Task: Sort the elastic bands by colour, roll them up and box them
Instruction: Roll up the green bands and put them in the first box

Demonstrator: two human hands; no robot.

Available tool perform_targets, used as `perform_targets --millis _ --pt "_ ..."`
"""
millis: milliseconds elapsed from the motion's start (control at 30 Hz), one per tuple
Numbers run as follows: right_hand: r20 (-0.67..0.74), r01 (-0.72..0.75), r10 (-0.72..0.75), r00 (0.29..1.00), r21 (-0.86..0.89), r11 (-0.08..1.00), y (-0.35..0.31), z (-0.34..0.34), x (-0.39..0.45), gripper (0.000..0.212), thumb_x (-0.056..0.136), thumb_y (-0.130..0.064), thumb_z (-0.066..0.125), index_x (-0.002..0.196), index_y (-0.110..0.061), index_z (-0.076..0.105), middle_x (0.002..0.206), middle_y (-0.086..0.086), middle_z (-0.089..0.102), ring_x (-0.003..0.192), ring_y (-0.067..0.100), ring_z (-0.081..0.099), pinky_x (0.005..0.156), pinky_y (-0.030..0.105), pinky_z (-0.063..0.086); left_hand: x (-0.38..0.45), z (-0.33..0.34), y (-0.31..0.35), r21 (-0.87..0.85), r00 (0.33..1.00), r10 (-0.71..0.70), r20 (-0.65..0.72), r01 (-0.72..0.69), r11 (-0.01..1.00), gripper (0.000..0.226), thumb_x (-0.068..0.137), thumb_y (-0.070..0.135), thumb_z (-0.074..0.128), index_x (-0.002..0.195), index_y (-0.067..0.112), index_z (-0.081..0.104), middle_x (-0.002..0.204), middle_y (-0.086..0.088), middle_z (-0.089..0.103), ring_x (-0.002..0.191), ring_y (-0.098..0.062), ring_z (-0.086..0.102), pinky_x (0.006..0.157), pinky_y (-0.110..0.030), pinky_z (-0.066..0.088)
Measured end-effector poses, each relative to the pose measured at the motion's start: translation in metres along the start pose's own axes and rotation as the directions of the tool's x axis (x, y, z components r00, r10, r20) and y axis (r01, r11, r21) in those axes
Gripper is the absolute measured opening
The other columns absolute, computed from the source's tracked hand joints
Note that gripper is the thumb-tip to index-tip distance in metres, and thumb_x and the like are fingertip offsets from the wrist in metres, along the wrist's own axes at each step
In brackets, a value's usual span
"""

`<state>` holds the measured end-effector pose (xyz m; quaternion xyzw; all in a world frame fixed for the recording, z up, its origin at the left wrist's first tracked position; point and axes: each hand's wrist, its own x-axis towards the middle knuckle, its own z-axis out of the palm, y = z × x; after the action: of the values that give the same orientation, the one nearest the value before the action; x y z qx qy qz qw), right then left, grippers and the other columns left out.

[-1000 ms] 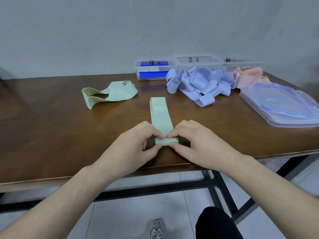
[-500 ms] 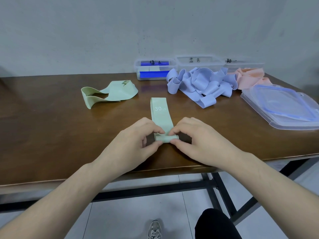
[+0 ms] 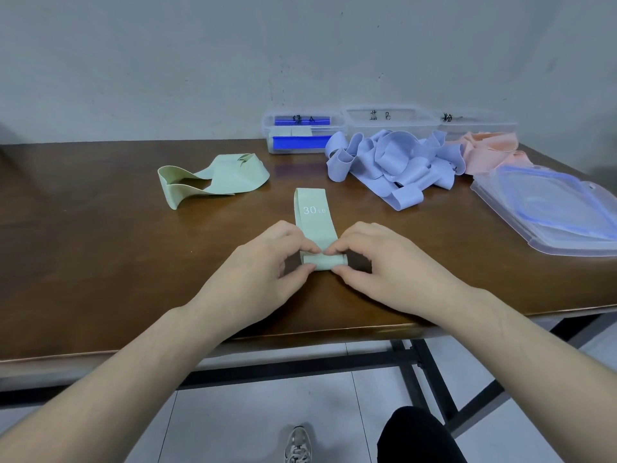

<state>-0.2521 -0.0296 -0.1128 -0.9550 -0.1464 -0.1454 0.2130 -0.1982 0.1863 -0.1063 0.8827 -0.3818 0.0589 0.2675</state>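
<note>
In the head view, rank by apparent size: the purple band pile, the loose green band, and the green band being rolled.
1. purple band pile, largest.
2. loose green band.
3. green band being rolled, smallest, though partly rolled and covered by the left hand and right hand.

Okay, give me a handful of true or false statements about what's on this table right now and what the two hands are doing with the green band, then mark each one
1. Both the left hand and the right hand pinch the rolled near end of the flat pale green elastic band. True.
2. That band is printed 50 LB. False: it reads 30 LB.
3. The heap of lilac elastic bands sits inside a box. False: it lies loose on the brown wooden table, in front of the clear plastic boxes.
4. A crumpled second pale green band lies to the left of the one being rolled. True.
5. The clear lid with the blue seal is snapped onto a box. False: it lies on the table's right side.
</note>
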Motion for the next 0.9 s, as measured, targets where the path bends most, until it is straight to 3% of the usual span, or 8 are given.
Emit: perform_targets --millis 167,300,400,533,767,900 --pt "0.023 -0.023 0.023 0.999 -0.019 1.000 0.003 0.000 0.006 0.029 0.098 -0.037 0.059 0.126 -0.034 0.066 0.106 -0.022 0.053 0.095 -0.003 0.041 0.093 0.029 0.044 0.004 0.001 0.000 0.060 1.000 -0.006 0.025 0.004 0.998 0.027 0.095 0.030 0.062 0.122 0.034 0.064 0.109 0.021 0.051 0.081 0.016 0.047 0.064 -0.006 0.037" --pt "-0.004 0.009 -0.009 1.000 -0.033 0.999 0.004 0.000 0.005 0.035 0.094 -0.034 0.066 0.128 -0.034 0.061 0.113 -0.019 0.054 0.095 -0.002 0.039 0.091 0.026 0.043 0.011 0.002 -0.005 0.059 0.999 -0.037 0.025 0.036 0.998 0.029 0.097 0.032 0.058 0.125 0.036 0.063 0.115 0.020 0.055 0.077 0.008 0.050 0.068 -0.007 0.037" --pt "-0.002 0.006 -0.006 1.000 -0.028 1.000 0.005 0.001 0.008 0.028 0.094 -0.031 0.066 0.121 -0.033 0.062 0.112 -0.018 0.056 0.094 -0.001 0.041 0.089 0.027 0.043 0.015 0.003 -0.007 0.074 0.999 -0.038 0.022 0.036 0.997 0.030 0.098 0.032 0.056 0.127 0.036 0.062 0.108 0.023 0.050 0.079 0.008 0.050 0.071 -0.008 0.039" --pt "0.024 -0.028 0.028 0.999 -0.019 0.999 0.007 0.001 0.015 0.026 0.097 -0.032 0.061 0.124 -0.033 0.063 0.111 -0.017 0.057 0.090 -0.003 0.039 0.089 0.027 0.041 0.014 0.004 -0.009 0.080 0.999 -0.006 -0.041 0.010 0.997 0.029 0.097 0.030 0.060 0.125 0.034 0.061 0.116 0.019 0.051 0.083 0.008 0.052 0.073 -0.016 0.051" --pt "0.015 -0.062 0.063 0.998 -0.076 0.995 0.010 0.001 0.019 0.037 0.097 -0.037 0.060 0.134 -0.036 0.059 0.116 -0.018 0.051 0.101 0.005 0.040 0.090 0.021 0.036 0.018 0.006 -0.010 0.146 1.000 -0.016 -0.019 0.018 0.989 0.033 0.095 0.036 0.061 0.128 0.034 0.060 0.118 0.018 0.054 0.078 0.015 0.047 0.063 -0.005 0.035" --pt "0.029 -0.095 0.096 0.995 -0.038 0.995 0.007 0.003 0.020 0.035 0.095 -0.035 0.064 0.130 -0.032 0.060 0.112 -0.012 0.056 0.100 0.009 0.045 0.090 0.028 0.042 0.026 0.006 -0.011 0.143 0.999 -0.033 -0.008 0.034 0.989 0.033 0.095 0.034 0.063 0.127 0.032 0.061 0.120 0.016 0.057 0.079 0.018 0.045 0.065 -0.007 0.033"
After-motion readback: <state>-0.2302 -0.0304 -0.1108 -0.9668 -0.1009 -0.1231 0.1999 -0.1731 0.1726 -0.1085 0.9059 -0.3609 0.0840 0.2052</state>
